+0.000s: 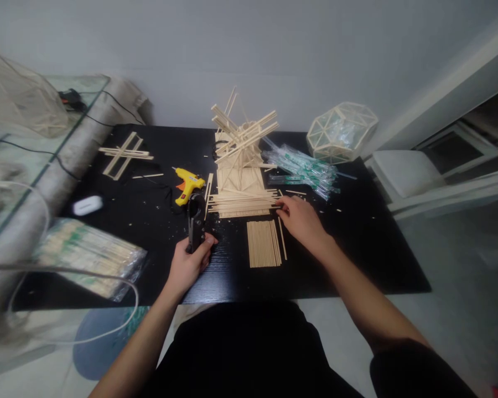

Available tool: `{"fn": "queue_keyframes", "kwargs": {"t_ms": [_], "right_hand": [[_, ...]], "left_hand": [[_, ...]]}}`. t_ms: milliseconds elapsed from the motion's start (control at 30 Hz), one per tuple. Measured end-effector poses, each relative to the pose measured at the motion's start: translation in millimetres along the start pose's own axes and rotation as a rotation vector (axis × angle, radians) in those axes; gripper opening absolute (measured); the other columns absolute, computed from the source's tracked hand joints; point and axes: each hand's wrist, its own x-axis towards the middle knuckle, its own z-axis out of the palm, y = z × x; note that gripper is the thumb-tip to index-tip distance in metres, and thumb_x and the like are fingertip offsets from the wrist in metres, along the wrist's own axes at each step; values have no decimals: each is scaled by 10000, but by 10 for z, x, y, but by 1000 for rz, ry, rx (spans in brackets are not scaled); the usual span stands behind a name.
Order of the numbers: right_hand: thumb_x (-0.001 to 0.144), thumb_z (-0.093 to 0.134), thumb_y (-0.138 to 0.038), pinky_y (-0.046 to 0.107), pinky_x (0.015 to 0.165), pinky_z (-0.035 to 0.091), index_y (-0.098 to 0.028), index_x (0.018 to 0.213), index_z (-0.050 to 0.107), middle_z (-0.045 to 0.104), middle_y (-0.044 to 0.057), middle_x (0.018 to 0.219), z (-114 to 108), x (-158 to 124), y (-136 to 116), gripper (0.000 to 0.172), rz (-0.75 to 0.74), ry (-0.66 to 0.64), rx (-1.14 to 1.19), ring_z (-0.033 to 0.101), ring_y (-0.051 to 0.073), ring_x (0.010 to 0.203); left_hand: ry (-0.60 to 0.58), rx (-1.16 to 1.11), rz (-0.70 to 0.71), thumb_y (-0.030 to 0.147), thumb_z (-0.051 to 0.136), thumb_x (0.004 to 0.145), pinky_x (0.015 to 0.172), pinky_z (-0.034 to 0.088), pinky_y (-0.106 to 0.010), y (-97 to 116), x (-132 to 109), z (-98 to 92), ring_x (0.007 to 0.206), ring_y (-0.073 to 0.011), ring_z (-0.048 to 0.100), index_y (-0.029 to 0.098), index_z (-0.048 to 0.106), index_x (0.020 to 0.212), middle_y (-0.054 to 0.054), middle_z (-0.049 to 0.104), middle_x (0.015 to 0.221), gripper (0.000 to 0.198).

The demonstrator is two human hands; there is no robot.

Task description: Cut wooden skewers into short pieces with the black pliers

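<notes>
My left hand [193, 260] is closed around a black plier-like hand tool [196, 221], its head pointing away from me. My right hand [301, 218] pinches the right ends of thin wooden sticks [243, 202], which lie crosswise in a loose pile; how many it grips I cannot tell. Under the pile is a flat base of sticks [228, 177] carrying a windmill-like stick model [243, 146] with crossed blades. Nearer me, between my hands, lies a neat row of short sticks [264, 243], with a single stick [283, 237] along its right side.
A yellow glue gun [188, 185] lies beyond my left hand. A crossed stick frame [124, 156], a white case [88, 205] and a bagged stick bundle [91, 254] are at left. Plastic wrappers [305, 168] and a faceted stick frame [341, 132] stand at the back right of the black table [348, 265].
</notes>
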Motion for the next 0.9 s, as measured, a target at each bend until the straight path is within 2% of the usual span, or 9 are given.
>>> {"fn": "queue_keyframes", "kwargs": {"t_ms": [167, 300, 400, 533, 633, 733, 800, 833, 900], "right_hand": [[952, 651, -174, 336, 702, 456, -188, 969, 733, 673, 93, 958, 47, 29, -6, 84, 12, -38, -52, 658, 247, 850], [948, 652, -180, 347, 744, 480, -195, 885, 717, 663, 82, 953, -56, -40, 12, 92, -66, -39, 67, 651, 231, 842], [937, 677, -252, 361, 774, 514, -208, 864, 706, 696, 56, 905, -234, -134, 15, 90, -103, 3, 330, 654, 214, 817], [871, 778, -429, 371, 817, 568, -214, 888, 712, 755, 57, 947, -527, -284, -56, 225, -26, 39, 867, 701, 210, 859], [835, 817, -490, 384, 840, 597, -227, 897, 678, 761, 46, 928, -663, -365, -150, 304, 32, 33, 1262, 731, 215, 888], [824, 829, -497, 306, 619, 574, -242, 892, 670, 698, -6, 763, -641, -402, -274, 308, 52, -21, 1460, 673, 155, 643], [845, 808, -484, 244, 437, 426, -235, 886, 693, 652, -27, 707, -542, -416, -373, 277, 55, -89, 1464, 516, 86, 464], [859, 791, -479, 233, 395, 343, -226, 882, 707, 644, -27, 700, -477, -424, -426, 268, 55, -127, 1434, 434, 61, 424], [870, 776, -461, 232, 403, 286, -207, 882, 724, 648, -18, 697, -336, -447, -528, 260, 52, -197, 1345, 378, 51, 437]], "left_hand": [[-7, 1, 8, 467, 800, 806, 385, 306, -187, -27, 9, -13, 398, -64, 380, 143, 691, 861, 79, 433, 480, 346], [-6, 3, 0, 475, 804, 798, 378, 289, -185, -38, 14, -12, 392, -61, 368, 146, 687, 862, 80, 434, 481, 355], [-8, 1, 3, 483, 807, 792, 381, 289, -184, -30, 14, -7, 397, -60, 370, 143, 684, 857, 79, 433, 481, 368], [-19, 12, 10, 495, 800, 793, 378, 285, -185, -2, 20, 3, 389, -60, 366, 140, 683, 842, 80, 424, 471, 377], [-26, 20, 10, 509, 802, 785, 373, 284, -187, 27, 22, 16, 381, -59, 360, 139, 683, 837, 84, 413, 466, 392], [-23, 30, 24, 512, 797, 791, 377, 289, -185, 52, 13, 32, 385, -58, 363, 134, 685, 845, 85, 411, 473, 397], [-20, 31, 28, 511, 792, 797, 378, 284, -181, 58, 5, 42, 387, -55, 357, 135, 683, 855, 88, 407, 478, 396], [-19, 33, 25, 512, 792, 796, 377, 279, -179, 57, 2, 45, 385, -53, 353, 136, 681, 857, 89, 406, 480, 396], [-16, 44, 19, 518, 790, 795, 375, 270, -178, 49, 1, 46, 382, -53, 351, 140, 678, 861, 91, 406, 483, 400]]}}
